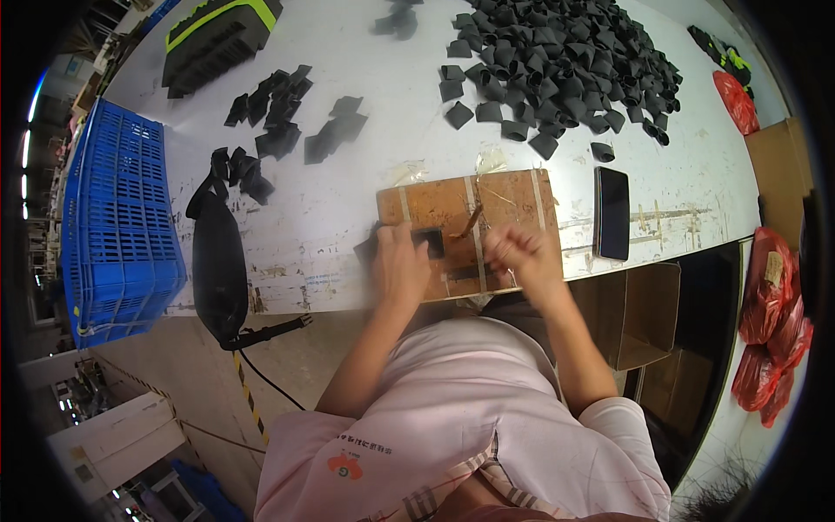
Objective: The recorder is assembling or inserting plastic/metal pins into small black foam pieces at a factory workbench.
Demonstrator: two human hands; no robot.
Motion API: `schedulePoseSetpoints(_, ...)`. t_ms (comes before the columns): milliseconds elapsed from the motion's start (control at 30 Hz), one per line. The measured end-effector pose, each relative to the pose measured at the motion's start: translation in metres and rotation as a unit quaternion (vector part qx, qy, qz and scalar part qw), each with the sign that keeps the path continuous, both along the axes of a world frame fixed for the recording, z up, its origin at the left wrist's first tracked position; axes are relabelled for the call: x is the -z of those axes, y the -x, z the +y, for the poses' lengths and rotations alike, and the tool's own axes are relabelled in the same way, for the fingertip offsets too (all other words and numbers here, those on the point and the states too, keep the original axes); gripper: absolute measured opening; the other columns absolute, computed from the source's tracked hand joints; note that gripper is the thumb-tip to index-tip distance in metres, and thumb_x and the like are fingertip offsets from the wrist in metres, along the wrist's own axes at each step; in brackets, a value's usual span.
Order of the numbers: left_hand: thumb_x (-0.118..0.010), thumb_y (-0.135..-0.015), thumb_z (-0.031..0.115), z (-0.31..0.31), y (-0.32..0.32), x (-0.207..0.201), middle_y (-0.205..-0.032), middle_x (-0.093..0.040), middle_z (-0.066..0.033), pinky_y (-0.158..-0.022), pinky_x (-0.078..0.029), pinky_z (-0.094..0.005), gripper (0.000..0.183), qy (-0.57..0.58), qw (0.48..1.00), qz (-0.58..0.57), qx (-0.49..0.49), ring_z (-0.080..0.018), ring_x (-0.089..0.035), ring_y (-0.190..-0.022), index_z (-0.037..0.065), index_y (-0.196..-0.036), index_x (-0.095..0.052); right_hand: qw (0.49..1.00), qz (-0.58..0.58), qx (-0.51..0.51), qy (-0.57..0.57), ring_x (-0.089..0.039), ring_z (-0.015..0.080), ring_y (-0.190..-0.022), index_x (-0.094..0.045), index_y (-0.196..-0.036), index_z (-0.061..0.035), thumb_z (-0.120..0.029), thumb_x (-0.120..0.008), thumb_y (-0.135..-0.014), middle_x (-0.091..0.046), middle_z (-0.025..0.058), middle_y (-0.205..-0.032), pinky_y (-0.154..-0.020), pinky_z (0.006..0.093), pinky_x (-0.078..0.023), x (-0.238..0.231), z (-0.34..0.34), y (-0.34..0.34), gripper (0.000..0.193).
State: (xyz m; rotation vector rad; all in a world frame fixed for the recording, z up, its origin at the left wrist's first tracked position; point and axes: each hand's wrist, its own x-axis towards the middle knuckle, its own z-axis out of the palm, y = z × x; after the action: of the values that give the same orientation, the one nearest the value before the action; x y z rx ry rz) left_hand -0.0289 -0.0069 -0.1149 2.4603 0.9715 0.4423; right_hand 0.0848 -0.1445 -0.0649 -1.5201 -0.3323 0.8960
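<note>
A brown wooden board with pale tape strips lies at the table's near edge. On its left part my left hand is closed on a flat black piece, pressing it against the board. More black material sticks out left of that hand. My right hand hovers over the board's right side, fingers curled and slightly blurred; what they hold, if anything, is too small to tell. Between the hands a thin brown strip lies on the board, and a dark narrow item is partly visible near its lower edge.
A heap of black folded pieces covers the far right. A phone lies right of the board. Stacked black pieces, scattered black pieces, a black pouch with a strap and a blue crate are left. Red bags hang right.
</note>
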Motion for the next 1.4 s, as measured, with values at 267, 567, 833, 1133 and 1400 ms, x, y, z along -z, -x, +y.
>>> schedulePoseSetpoints(267,-0.063,-0.072,0.004,-0.002,0.002,-0.004,-0.071,-0.055,-0.0073,-0.057,-0.043,-0.0277,0.012,0.393,0.911,-0.125,0.0,-0.0152,-0.054,-0.062,0.001,-0.076,-0.052,0.974,-0.226,0.01,0.031,-0.052,0.0114,-0.064,-0.056,-0.089,0.0038,-0.018,-0.061,-0.08,-0.057,0.0076,-0.071,-0.057,0.0281,-0.044,0.028,0.009,0.037,0.024)
schedulePoseSetpoints(567,-0.052,-0.081,0.012,-0.026,0.005,-0.059,-0.081,-0.052,-0.0044,-0.042,-0.03,-0.0177,0.025,0.733,0.633,-0.244,0.053,-0.0068,-0.043,-0.054,0.001,-0.103,-0.046,0.926,0.312,0.077,-0.2,-0.054,0.0078,-0.067,-0.057,-0.084,-0.0051,-0.014,-0.058,-0.082,-0.059,0.0009,-0.078,-0.063,0.0212,-0.046,0.014,-0.004,0.013,0.009)
schedulePoseSetpoints(833,-0.054,-0.083,0.017,-0.01,-0.007,-0.062,-0.075,-0.056,-0.0046,-0.043,-0.033,-0.018,0.019,0.754,0.623,-0.194,0.078,-0.008,-0.047,-0.052,0.0,-0.091,-0.053,0.944,0.278,0.01,-0.179,-0.055,0.0074,-0.068,-0.058,-0.084,-0.0045,-0.013,-0.059,-0.082,-0.059,0.0005,-0.077,-0.064,0.0206,-0.045,0.003,-0.008,0.005,0.009)
schedulePoseSetpoints(1133,-0.057,-0.078,0.006,-0.011,-0.006,-0.06,-0.062,-0.053,-0.0014,-0.043,-0.032,-0.0172,0.006,0.698,0.691,-0.162,0.098,-0.0051,-0.044,-0.048,0.0,-0.078,-0.056,0.992,0.091,-0.019,-0.081,-0.048,0.0043,-0.066,-0.057,-0.083,-0.0041,-0.012,-0.06,-0.08,-0.056,-0.0035,-0.072,-0.056,0.0216,-0.039,0.003,-0.009,0.009,0.009)
schedulePoseSetpoints(1400,-0.058,-0.075,-0.001,-0.039,-0.007,-0.075,-0.062,-0.052,-0.0008,-0.047,-0.037,-0.0195,0.005,0.293,0.912,-0.259,0.122,-0.0047,-0.044,-0.052,0.0,-0.079,-0.054,0.955,-0.288,0.048,-0.059,-0.053,0.0217,-0.061,-0.059,-0.078,-0.0002,-0.006,-0.066,-0.071,-0.053,0.0101,-0.07,-0.055,0.0295,-0.043,-0.017,-0.003,0.031,0.012)
